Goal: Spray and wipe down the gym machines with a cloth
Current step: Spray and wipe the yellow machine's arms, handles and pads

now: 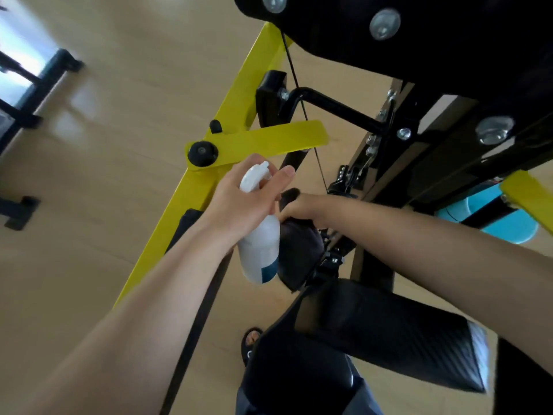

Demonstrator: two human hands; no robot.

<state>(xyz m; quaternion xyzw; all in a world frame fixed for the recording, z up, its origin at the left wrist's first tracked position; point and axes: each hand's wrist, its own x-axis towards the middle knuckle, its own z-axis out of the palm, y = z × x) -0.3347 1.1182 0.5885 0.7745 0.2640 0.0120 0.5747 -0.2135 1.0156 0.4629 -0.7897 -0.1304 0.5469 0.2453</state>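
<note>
While your left hand wraps around the neck of the white spray bottle, its thumb sticks out past the white trigger head and the bottle body hangs down below your palm, a teal label patch showing near its base. Just beside it, touching the bottle's right side, your right hand grips the dark cloth; the fingers are curled into the fabric and a bunch of it pokes up above the knuckles while the rest drapes down below the hand. Both hands meet in the middle of the view, forearms reaching in from the lower left and from the right.

Behind your left hand runs the yellow frame of the gym machine, a slanted beam with a short yellow arm branching off to the right and a black round knob at the joint. A thin black cable runs down past it. Up and to the right sits a black padded part with silver bolts. Below the cloth lies a black textured pad. Your sandalled foot stands on the pale wooden floor, and something turquoise shows at the right, behind the frame.
</note>
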